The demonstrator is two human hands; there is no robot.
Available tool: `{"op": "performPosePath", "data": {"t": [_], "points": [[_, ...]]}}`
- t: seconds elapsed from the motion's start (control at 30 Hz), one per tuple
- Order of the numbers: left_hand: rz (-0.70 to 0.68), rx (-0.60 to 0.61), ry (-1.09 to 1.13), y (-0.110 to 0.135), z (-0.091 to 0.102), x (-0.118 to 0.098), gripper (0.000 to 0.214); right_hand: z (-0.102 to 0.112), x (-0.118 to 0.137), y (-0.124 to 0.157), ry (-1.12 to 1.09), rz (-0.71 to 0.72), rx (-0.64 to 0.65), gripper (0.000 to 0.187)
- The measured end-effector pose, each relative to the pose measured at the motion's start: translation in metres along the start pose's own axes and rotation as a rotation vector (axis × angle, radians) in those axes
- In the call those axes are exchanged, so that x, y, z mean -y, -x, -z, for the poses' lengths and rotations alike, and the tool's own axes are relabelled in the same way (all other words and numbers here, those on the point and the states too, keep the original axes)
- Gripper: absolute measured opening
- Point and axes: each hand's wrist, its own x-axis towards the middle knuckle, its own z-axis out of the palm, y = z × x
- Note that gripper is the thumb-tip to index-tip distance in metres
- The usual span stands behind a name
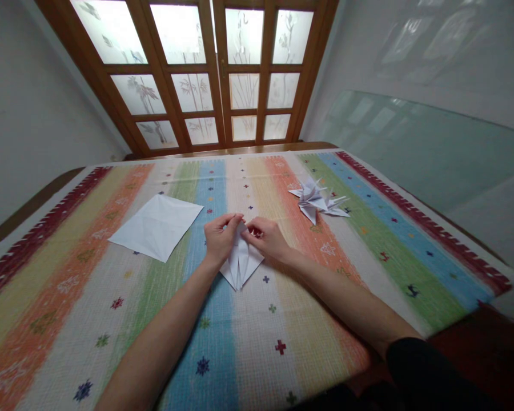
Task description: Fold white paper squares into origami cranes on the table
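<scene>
A partly folded white paper [240, 264] lies on the striped tablecloth [89, 308] in the middle of the table. My left hand [220, 234] pinches its upper left part, fingers curled onto the fold. My right hand [266, 237] presses and pinches the upper right part, fingertips meeting the left hand's over the paper. The lower point of the paper shows below both hands.
A flat creased white square sheet [156, 226] lies to the left. Folded white paper figures [319, 199] sit at the back right. Wooden glazed doors [214, 74] stand behind the table. A wall runs along the right.
</scene>
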Motion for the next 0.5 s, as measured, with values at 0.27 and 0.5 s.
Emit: {"op": "performPosePath", "data": {"t": [0.27,0.5], "points": [[-0.005,-0.026,-0.011,0.002,0.0,0.006,0.024,0.0,-0.003,0.0,0.061,-0.027,0.007,0.013],[0.05,0.165,0.018,-0.005,0.008,0.02,0.034,0.004,-0.009,-0.001,0.051,-0.07,-0.023,0.015]]}}
